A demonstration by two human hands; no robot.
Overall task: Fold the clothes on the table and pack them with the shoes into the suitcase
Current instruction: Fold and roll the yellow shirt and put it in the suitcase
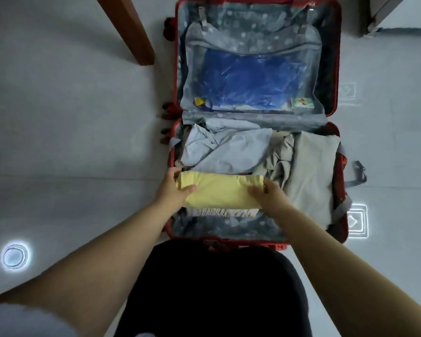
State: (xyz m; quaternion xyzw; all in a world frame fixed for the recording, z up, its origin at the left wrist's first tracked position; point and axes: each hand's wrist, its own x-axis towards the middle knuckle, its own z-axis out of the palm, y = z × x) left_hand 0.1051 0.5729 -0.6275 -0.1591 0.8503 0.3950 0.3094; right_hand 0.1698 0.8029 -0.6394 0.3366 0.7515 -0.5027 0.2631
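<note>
A red suitcase (341, 195) lies open on the floor in front of me. In its near half sit a light blue garment (224, 149) and a grey garment (309, 171). A folded yellow garment (219, 190) lies across the near half, on top of a patterned white cloth (226, 212). My left hand (174, 188) grips the yellow garment's left end, thumb on top. My right hand (267, 193) grips its right end. The far half holds a zipped mesh divider (199, 76) with a blue item (250, 79) behind it. No shoes are visible.
A wooden table leg (129, 32) stands on the pale floor left of the suitcase lid. A piece of furniture (394, 13) sits at the far right corner. A grey strap (357, 173) hangs over the suitcase's right side. My dark-clothed lap (212, 288) fills the bottom centre.
</note>
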